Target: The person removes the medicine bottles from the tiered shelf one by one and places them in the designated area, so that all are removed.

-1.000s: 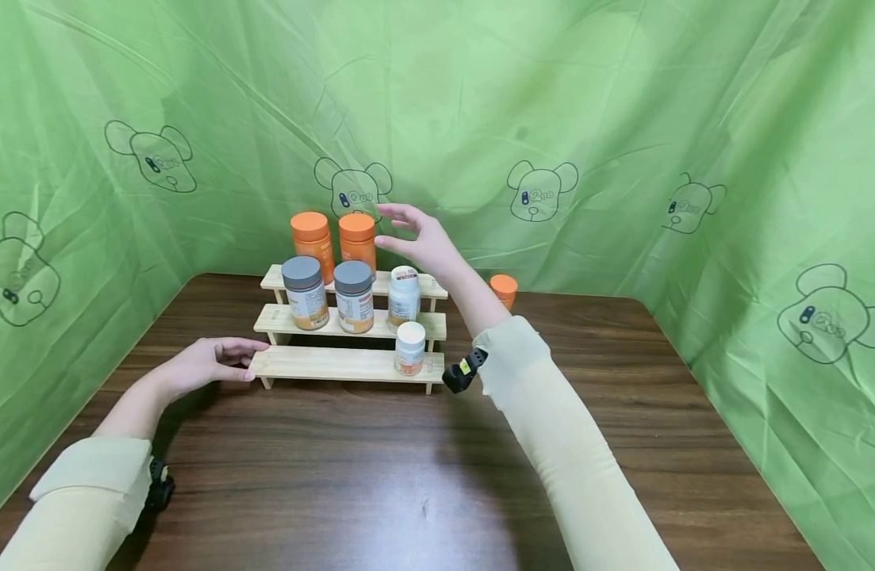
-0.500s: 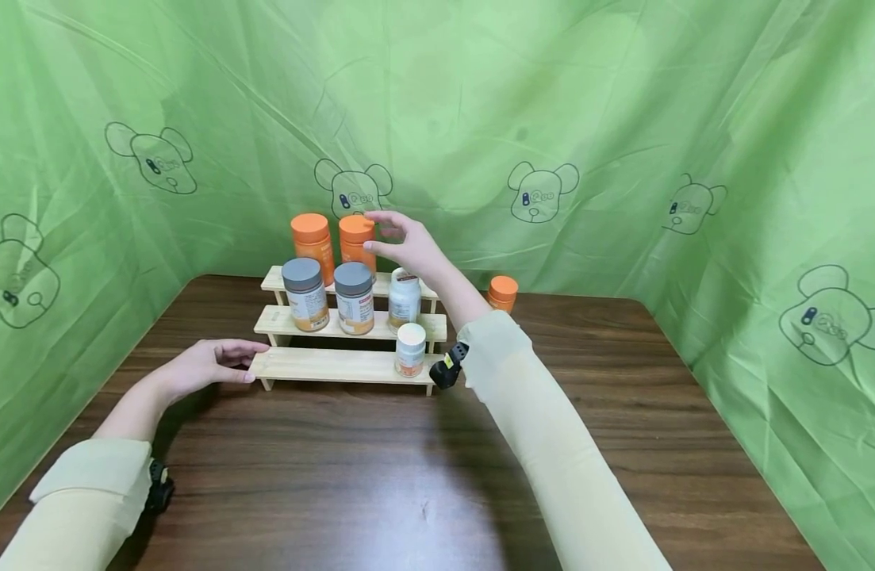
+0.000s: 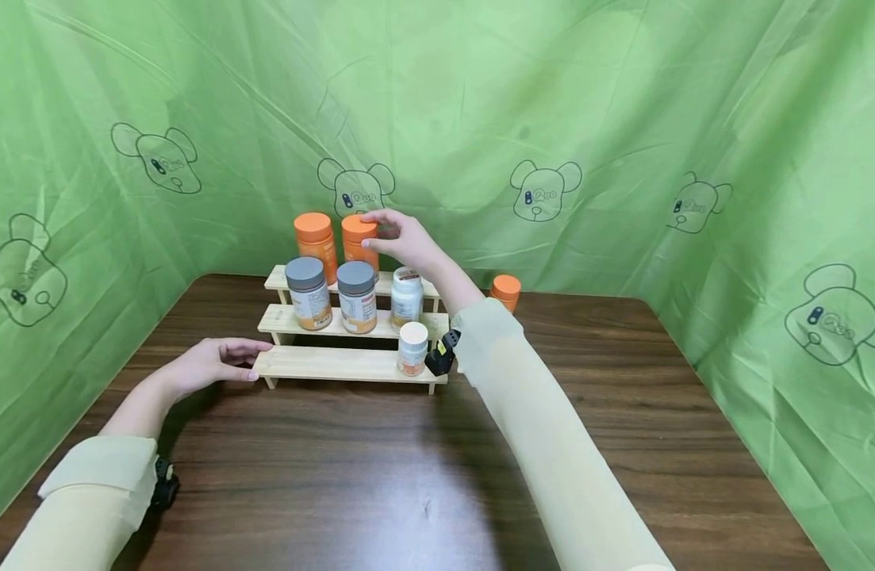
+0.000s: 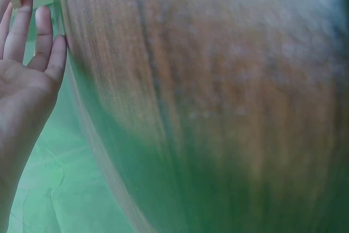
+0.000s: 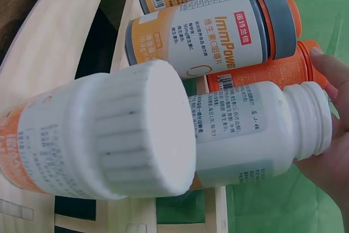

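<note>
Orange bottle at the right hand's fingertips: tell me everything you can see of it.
The orange bottle, plastic-looking, has a round, flat-topped orange lid in place and pale print plus a barcode on its body. It stands upright on the wooden rack's top tier, behind a gray-lidded jar that hides its lower part. The right hand has fingertips at the lid; how firmly it grips can't be told.

A hand can come at the right-hand round orange plastic bottle (image 3: 354, 244) from its right, where the right hand (image 3: 411, 242) is. Another round orange plastic bottle (image 3: 319, 246) crowds its left. A round jar with a grey lid (image 3: 357, 301) blocks the front. On the low pale wooden step (image 3: 330, 363), there is room left of the small white plastic bottle (image 3: 412, 349).
</note>
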Demonstrator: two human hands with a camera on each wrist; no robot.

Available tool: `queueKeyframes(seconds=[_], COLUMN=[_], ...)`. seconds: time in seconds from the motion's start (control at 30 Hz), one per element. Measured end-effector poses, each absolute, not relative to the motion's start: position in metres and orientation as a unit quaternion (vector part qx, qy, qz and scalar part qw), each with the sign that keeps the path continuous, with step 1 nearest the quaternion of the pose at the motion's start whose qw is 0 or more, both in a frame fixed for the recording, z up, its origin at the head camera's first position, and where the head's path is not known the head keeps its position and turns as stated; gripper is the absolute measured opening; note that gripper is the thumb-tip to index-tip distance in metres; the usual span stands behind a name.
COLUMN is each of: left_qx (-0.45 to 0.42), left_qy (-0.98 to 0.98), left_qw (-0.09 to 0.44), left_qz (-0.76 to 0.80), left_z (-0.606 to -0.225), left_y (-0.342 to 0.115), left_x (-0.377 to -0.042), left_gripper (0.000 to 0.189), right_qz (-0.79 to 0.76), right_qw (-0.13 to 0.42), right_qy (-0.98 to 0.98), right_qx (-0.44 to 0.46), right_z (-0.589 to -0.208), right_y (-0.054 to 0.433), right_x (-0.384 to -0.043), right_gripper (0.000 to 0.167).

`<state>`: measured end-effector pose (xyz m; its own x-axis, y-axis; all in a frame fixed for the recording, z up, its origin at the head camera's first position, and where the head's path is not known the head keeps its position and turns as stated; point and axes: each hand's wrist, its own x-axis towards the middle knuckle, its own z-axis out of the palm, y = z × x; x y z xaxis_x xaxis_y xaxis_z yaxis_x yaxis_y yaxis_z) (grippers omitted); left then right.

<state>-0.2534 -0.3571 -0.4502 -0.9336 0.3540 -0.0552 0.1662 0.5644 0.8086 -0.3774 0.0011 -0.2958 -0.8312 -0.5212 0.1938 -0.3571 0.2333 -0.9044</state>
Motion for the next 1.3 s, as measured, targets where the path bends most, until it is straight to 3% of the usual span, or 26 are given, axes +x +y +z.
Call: queueKeyframes(seconds=[0.4,1.0,1.3], left_qx=[0.147,0.147,0.143], left_qy=[0.880,0.874,0.873], left_qw=[0.105,0.112,0.113], left_qz=[0.440,0.450,0.453], left_z=[-0.449,-0.448,-0.451], left_y=[-0.356,-0.356,-0.357], left_x=[-0.253,-0.253,-0.253], left_gripper=[0.057,0.057,0.059], right_qz=[-0.543,-0.580,-0.604], right_qw=[0.059,0.068,0.045], right_qy=[0.787,0.770,0.754], right_qx=[-0.288,-0.257,-0.254], right_z=[-0.293,-0.262,-0.268], right_y=[-0.005,0.016,0.038], right_x=[-0.381,-0.354,-0.372], right_gripper=[0.040,0.041,0.042])
